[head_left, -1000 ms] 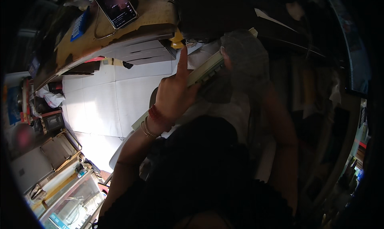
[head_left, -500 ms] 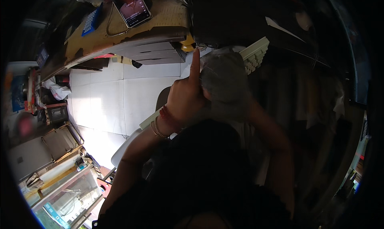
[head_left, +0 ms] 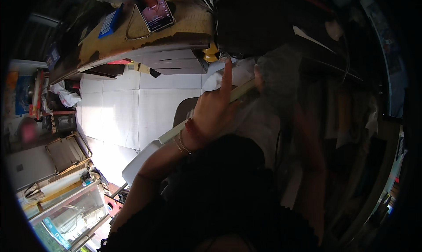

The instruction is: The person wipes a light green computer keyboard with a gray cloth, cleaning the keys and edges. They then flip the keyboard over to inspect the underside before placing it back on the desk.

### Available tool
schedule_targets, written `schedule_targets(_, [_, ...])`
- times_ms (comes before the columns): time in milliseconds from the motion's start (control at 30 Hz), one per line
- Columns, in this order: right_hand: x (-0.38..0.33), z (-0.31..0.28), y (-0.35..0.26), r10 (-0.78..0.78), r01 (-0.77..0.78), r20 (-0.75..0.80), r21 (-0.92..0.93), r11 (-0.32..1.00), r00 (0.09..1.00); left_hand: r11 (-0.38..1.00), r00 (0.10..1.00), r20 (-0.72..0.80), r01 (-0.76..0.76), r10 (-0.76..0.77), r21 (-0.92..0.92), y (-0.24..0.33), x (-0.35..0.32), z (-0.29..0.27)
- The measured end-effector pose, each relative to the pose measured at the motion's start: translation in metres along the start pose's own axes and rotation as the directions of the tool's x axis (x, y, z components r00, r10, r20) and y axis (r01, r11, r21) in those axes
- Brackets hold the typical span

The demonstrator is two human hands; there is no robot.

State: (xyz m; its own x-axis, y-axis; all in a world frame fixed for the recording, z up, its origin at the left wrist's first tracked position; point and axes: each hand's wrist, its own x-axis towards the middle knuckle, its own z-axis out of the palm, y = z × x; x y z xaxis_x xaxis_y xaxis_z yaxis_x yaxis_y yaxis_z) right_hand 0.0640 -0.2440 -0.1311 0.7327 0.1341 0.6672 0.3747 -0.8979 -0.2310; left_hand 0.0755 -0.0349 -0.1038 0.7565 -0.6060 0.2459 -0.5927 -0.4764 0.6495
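My left hand (head_left: 214,110) is closed around the middle of a pale computer keyboard (head_left: 243,89), its index finger stretched forward. The keyboard is tilted and seen almost edge-on, slanting from lower left to upper right above my lap; its keys hardly show. My right hand (head_left: 258,77) is at the keyboard's far right end with a grey cloth (head_left: 281,74). Motion smears the cloth, and it covers most of that hand, leaving only a bit of finger or thumb visible.
A worn wooden desk (head_left: 189,25) ahead bears a lit phone (head_left: 157,14) and a blue calculator (head_left: 108,22). Beside it lies a dark desktop (head_left: 259,23) with cables. A grey chair edge (head_left: 140,162) is left of my forearm; a glass case (head_left: 66,225) stands at lower left.
The cloth and my right hand have swept to the right. The keyboard has turned, so its keys no longer face into view. My left hand keeps its hold and sits slightly further right.
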Motion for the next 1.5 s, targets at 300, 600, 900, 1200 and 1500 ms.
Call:
schedule_targets(300, [0.013, -0.020, -0.021, -0.020, 0.017, 0.124, 0.027, 0.999, 0.992, 0.995, 0.994, 0.047, 0.098, -0.099, 0.012, 0.006, -0.003, -0.006])
schedule_targets(600, [0.017, -0.044, 0.034, 0.120, -0.121, -0.128, -0.001, 0.993, 0.984, 1.000, 1.000, 0.001, -0.013, 0.013, 0.016, 0.008, 0.004, 0.002])
schedule_targets(900, [-0.016, 0.018, -0.050, 0.153, -0.167, 0.068, 0.332, 0.929, 0.986, 0.946, 0.964, 0.165, 0.159, -0.211, 0.281, 0.021, -0.004, -0.018])
schedule_targets(1200, [0.013, -0.021, -0.053, -0.004, -0.044, 0.155, 0.305, 0.951, 0.988, 0.984, 0.960, 0.215, 0.171, -0.179, 0.058, -0.028, -0.100, -0.088])
schedule_targets(1500, [0.031, -0.004, -0.139, -0.306, -0.011, 0.412, 0.611, 0.792, 0.858, 0.953, 0.942, 0.145, 0.303, -0.302, 0.018, -0.032, -0.111, -0.072])
